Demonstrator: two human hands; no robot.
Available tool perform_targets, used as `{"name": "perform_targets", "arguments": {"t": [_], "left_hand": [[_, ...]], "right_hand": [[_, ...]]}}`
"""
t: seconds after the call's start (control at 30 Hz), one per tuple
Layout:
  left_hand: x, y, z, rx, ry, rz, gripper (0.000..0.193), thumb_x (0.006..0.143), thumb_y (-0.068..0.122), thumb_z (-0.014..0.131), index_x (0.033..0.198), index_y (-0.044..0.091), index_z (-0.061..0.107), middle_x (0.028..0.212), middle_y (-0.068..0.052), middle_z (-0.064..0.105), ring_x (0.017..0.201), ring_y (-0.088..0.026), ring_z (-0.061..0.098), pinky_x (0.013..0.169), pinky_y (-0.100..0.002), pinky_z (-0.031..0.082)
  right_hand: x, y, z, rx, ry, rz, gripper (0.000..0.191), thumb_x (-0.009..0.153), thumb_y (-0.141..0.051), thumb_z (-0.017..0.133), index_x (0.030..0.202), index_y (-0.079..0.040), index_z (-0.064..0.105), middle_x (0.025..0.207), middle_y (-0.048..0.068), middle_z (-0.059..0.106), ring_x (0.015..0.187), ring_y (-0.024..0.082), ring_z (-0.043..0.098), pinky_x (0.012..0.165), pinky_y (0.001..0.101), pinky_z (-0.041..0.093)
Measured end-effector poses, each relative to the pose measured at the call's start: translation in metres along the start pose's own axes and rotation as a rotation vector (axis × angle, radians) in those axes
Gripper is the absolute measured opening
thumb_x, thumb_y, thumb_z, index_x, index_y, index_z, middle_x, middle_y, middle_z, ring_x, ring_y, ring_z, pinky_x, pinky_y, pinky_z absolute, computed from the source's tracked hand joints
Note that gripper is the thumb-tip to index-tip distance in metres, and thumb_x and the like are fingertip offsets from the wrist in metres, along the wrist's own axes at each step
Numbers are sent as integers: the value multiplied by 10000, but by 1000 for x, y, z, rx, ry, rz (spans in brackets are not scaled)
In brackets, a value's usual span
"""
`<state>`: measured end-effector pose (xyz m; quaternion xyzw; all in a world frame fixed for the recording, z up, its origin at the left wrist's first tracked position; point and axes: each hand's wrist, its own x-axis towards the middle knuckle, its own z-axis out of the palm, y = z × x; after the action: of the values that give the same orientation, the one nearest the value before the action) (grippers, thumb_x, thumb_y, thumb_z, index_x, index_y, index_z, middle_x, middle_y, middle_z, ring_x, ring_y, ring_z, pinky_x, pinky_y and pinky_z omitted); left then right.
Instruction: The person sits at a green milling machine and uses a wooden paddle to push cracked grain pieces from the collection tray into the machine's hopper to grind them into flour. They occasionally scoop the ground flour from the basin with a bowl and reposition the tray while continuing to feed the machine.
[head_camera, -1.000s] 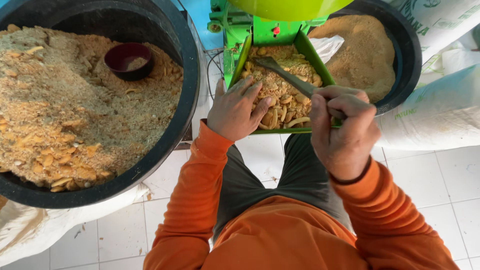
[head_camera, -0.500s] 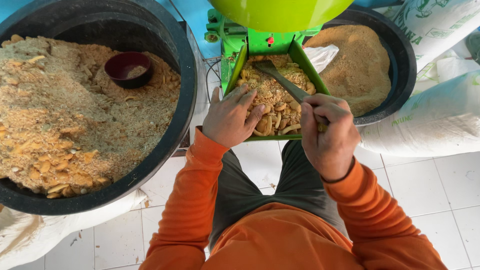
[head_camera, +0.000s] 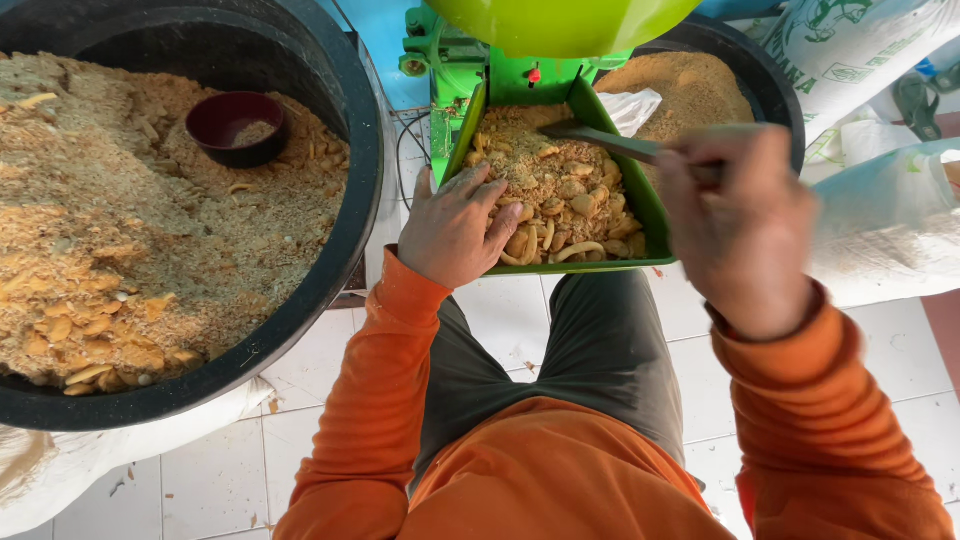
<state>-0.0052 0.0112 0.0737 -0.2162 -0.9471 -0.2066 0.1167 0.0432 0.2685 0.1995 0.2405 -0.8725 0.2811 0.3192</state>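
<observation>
Feeding stage at a green sheet-metal feed tray (head_camera: 655, 215) that slopes down towards a green grinding machine (head_camera: 455, 60) under a lime-green plastic hopper (head_camera: 565, 20). The tray holds a pale, crumbly mix of dried chips and meal (head_camera: 560, 195). The left hand (head_camera: 455, 225) lies palm down on the near left of the tray, fingers spread and resting on the mix. The right hand (head_camera: 745, 225), blurred by motion, is closed in a fist round the handle of a long grey metal stirring tool (head_camera: 610, 142), whose far end reaches across the mix near the throat of the machine.

To do this well, the tool and not the fingers should work the material at the throat; the left hand is best kept at the near end, pushing small amounts forward so the feed does not clog, with nothing spilling over the low side walls.

At left, a large black round tub (head_camera: 350, 215) holds the same coarse mix and a small dark red bowl (head_camera: 237, 125); behind the tray, a second black tub (head_camera: 775, 90) holds fine tan meal. White woven sacks (head_camera: 870, 45) lie at right, on a white tiled floor (head_camera: 520, 320).

Compared with half a second earlier, the right hand sits higher and further right, and the tool lies flatter, its tip nearer the throat; the left hand stays on the same part of the tray
</observation>
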Motion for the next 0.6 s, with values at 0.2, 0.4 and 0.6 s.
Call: {"name": "perform_targets", "arguments": {"t": [0.2, 0.4, 0.6], "left_hand": [[0, 1, -2, -14, 27, 4, 482, 1037, 443, 529, 1265, 53, 699, 1336, -211, 659, 1136, -401, 663, 1106, -709, 294], [-1, 1, -1, -28, 59, 8, 456, 1034, 430, 540, 1239, 57, 704, 1314, -209, 671, 1145, -390, 668, 1103, -706, 304], [-3, 0, 1, -24, 74, 23, 432, 1030, 418, 563, 1219, 58, 709, 1305, -210, 674, 1143, -385, 668, 1094, -707, 304]], "right_hand": [[-22, 4, 31, 71, 114, 63, 283, 1178, 57, 697, 1125, 9, 423, 1060, 148, 723, 841, 172, 727, 748, 269, 574], [-36, -2, 44, 22, 170, 17, 285, 1120, 41, 719, 1137, -2, 438, 1091, 166, 729, 832, 200, 710, 719, 278, 566], [-41, 10, 50, 14, 96, 4, 269, 1090, 35, 731, 1134, 8, 466, 1144, 167, 706, 860, 223, 721, 728, 281, 579]]}}
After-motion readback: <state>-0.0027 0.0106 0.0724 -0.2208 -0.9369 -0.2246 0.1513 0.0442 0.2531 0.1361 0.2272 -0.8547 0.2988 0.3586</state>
